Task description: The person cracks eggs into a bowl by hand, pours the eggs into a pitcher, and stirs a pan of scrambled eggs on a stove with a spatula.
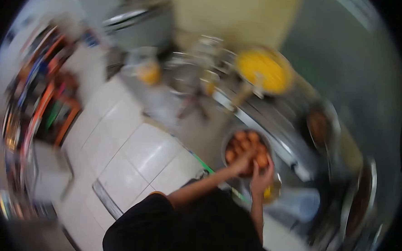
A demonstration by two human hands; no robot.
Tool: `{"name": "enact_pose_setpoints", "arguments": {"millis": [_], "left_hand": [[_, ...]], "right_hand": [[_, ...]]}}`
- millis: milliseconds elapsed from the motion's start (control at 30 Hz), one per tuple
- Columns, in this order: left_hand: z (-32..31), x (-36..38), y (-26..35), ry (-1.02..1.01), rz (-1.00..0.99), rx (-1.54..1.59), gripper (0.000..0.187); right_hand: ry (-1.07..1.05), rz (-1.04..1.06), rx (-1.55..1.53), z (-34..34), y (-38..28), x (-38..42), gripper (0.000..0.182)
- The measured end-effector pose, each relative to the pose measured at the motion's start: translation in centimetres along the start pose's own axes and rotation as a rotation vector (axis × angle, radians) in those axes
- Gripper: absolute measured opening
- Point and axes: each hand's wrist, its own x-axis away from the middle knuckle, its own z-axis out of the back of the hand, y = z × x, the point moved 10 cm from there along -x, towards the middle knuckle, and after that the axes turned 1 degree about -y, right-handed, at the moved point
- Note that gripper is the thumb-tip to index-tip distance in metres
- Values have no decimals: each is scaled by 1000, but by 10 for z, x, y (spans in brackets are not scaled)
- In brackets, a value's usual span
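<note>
A round metal bowl (226,148) full of brown, egg-like items (241,136) stands on the counter in front of me. My left hand (243,163) reaches over the bowl's near side, its fingers blurred among the items. At the bowl's right edge, my right hand (263,176) has its fingers around one brown item (261,160). Just below that hand is a small clear bowl (276,188) with something yellow in it.
A pan of yellow food (263,70) sits on the stove beyond the bowl. A large lidded pot (145,25) stands at the upper left. Dark pans (319,127) are at the right, near a clear plastic container (302,204). Cluttered shelves (45,94) stand far left.
</note>
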Motion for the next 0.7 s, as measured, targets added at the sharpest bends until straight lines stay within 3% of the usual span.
{"name": "enact_pose_setpoints", "arguments": {"millis": [33, 67, 100, 167, 267, 367, 467, 567, 600, 633, 700], "left_hand": [[-11, 11, 27, -31, -2, 3, 45], [-4, 3, -19, -2, 210, 110, 47], [-30, 16, 13, -89, 210, 54, 49], [-22, 2, 1, -157, 4, -22, 48], [-53, 14, 22, -259, 124, 12, 45], [-76, 14, 20, -365, 199, -146, 44], [-97, 8, 7, -470, 287, -207, 40], [-109, -5, 4, -544, 45, -670, 40], [-122, 1, 2, -598, 162, -535, 39], [-130, 1, -3, -666, 156, -530, 41], [-143, 0, -15, -794, 150, -512, 46]], "right_hand": [[63, -58, -79, 9, -2, 1, 49], [78, 15, 1, 23, -13, 5, 50], [-12, 36, 58, 19, -5, 4, 51], [20, 23, 48, 25, -12, 6, 48], [205, -372, -717, 39, 41, 21, 41], [108, -626, -886, 56, 79, 36, 40], [86, -562, -848, 82, 80, 44, 37], [34, -481, -598, 105, 82, 46, 37], [17, -441, -455, 113, 79, 44, 38], [0, -403, -313, 119, 77, 43, 40], [-54, -500, -385, 125, 84, 49, 42]]}}
